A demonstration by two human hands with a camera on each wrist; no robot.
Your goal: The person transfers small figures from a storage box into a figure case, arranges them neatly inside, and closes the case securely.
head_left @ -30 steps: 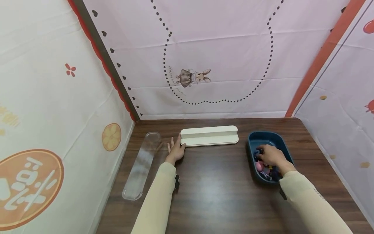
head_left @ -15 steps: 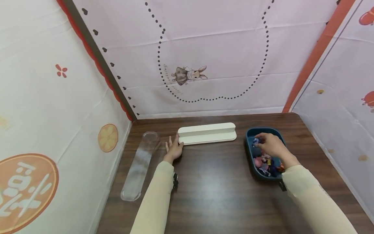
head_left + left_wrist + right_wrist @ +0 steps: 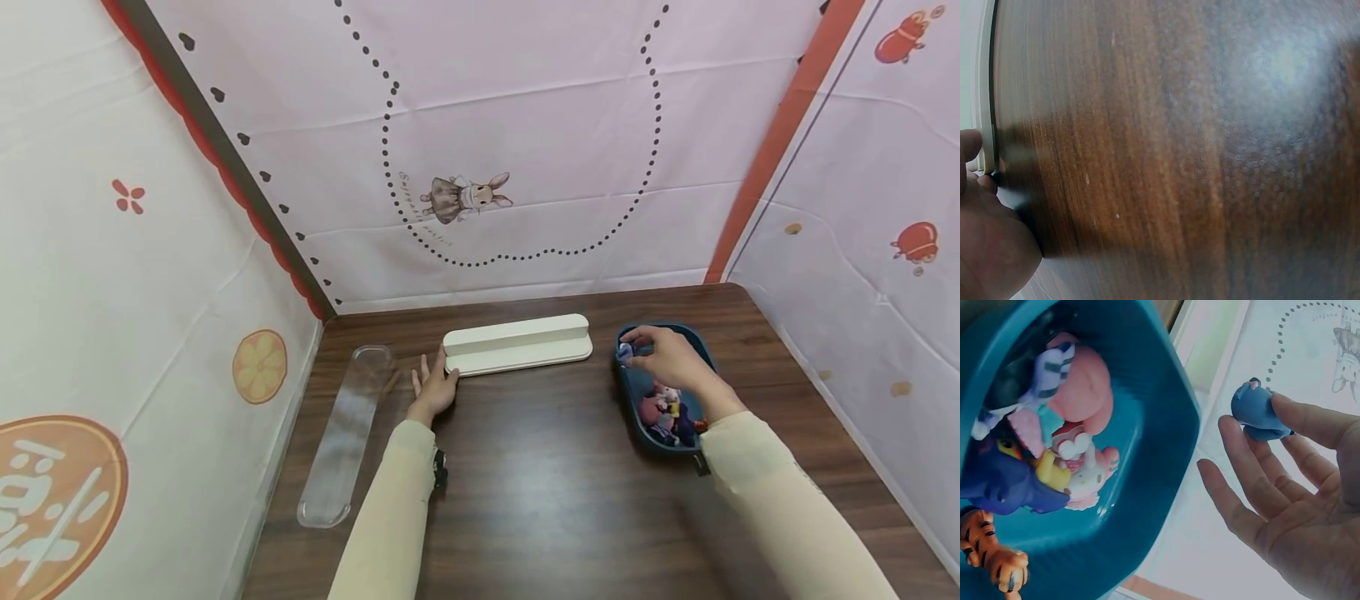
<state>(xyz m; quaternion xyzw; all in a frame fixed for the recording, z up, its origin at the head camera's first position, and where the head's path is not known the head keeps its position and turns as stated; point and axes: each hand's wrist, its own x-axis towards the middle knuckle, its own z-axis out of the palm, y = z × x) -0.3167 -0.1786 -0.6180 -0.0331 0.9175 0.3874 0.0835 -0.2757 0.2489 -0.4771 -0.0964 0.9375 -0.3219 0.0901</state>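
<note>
Printed cloth (image 3: pixel 540 125) hangs round a dark wooden worktop (image 3: pixel 540 500). Along its left edge lies a clear tray (image 3: pixel 337 446). Towards the right edge, a blue tub (image 3: pixel 637 385) carries heaped toys (image 3: pixel 667 411) at its near end. By the tub's far left corner, the right hand (image 3: pixel 675 358) pinches a blue toy (image 3: pixel 1255 407) between thumb and fingers. The left hand (image 3: pixel 435 392), fingers spread, touches the left end of a white stand (image 3: pixel 517 348) near the far edge. The stand lies left of the blue toy, its long axis running left to right, its right end nearer the right hand. Which way the blue toy faces is unclear; the heaped toys overlap; the left wrist view cuts off the stand.
</note>
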